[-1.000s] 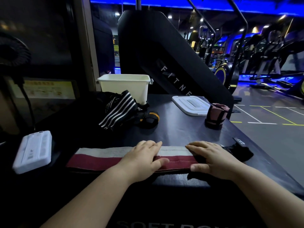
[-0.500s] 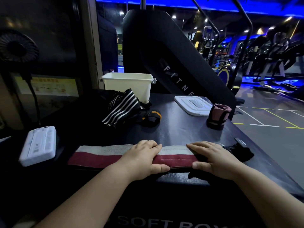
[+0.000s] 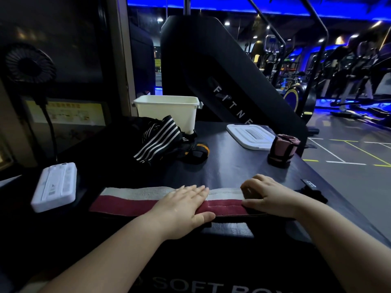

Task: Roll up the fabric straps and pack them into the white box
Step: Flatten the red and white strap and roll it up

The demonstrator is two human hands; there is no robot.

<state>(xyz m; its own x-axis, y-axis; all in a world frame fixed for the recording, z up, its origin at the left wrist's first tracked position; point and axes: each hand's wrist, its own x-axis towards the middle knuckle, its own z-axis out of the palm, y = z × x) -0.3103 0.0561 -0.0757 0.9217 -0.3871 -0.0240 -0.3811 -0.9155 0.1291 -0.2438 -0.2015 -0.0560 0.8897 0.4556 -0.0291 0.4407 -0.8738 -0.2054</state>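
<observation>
Pressing strap (image 3: 135,203) flat, left hand (image 3: 182,208), right hand (image 3: 273,197) gripping its end

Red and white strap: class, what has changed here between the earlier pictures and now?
The right hand, flat on the right end of the red and white strap before, has curled its fingers round that end, apparently starting to roll it leftward. The left hand stays flat on the strap's middle. The white box, lid and rolled pink strap have not moved.
</observation>
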